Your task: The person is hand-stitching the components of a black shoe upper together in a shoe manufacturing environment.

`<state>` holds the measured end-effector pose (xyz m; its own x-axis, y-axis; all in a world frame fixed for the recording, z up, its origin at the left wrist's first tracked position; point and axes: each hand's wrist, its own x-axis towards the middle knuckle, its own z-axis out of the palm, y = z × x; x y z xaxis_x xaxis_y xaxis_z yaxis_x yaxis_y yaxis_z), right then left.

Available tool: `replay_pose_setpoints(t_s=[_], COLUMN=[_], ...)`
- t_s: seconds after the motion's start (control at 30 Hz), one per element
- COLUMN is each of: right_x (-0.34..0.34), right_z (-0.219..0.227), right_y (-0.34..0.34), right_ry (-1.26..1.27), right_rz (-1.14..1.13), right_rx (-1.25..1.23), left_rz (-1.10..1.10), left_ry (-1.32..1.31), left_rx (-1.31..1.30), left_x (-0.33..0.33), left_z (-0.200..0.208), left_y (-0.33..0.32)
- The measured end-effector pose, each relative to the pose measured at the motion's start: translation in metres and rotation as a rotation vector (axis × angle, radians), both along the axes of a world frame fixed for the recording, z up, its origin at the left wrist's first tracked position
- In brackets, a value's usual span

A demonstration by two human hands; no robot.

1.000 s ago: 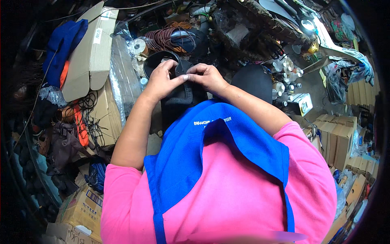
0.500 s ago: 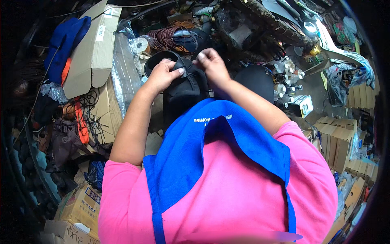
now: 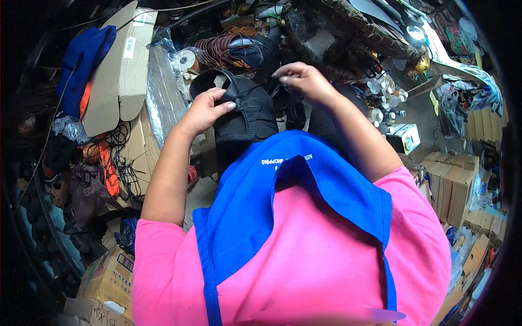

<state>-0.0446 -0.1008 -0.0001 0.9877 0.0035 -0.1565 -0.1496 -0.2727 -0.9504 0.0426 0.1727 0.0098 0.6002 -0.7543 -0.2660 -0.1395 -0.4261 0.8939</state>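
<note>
A black shoe (image 3: 255,100) lies over my lap, its round collar opening toward the far left and a stitched seam across its upper. My left hand (image 3: 207,111) grips the shoe by its collar edge, thumb on the outside and fingers at the opening. Off to the shoe's right, my right hand (image 3: 307,82) is raised with thumb and fingers pinched together. Whatever it pinches, if anything, is too fine to make out against the dark background. A blue apron (image 3: 239,217) covers my front just below the shoe.
Beyond the shoe lie a coil of brown cord (image 3: 231,50) and a thread spool (image 3: 185,60). Cardboard (image 3: 117,76) leans at the left. Several small bottles (image 3: 389,100) stand to the right, near a white box (image 3: 405,138) and stacked cartons (image 3: 448,185).
My right hand has moved right, away from the shoe. The shoe has turned a little, showing more of its upper, and my left hand has shifted slightly left and nearer me.
</note>
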Motion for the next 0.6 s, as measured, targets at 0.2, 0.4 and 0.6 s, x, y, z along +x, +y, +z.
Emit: replay_pose_setpoints(t_s=[0.2, 0.4, 0.6], right_x=[0.008, 0.010, 0.011], right_z=[0.009, -0.004, -0.001], right_y=[0.054, 0.054, 0.054], right_ry=[-0.174, -0.245, -0.246], right_rz=[0.177, 0.195, 0.201], right_rx=[-0.342, -0.335, -0.333], left_rz=[0.043, 0.027, 0.003], left_ry=[0.205, 0.203, 0.206], left_rx=[-0.053, -0.055, -0.050], left_x=[0.000, 0.001, 0.003], left_z=[-0.001, -0.005, -0.006], left_y=[0.001, 0.002, 0.003])
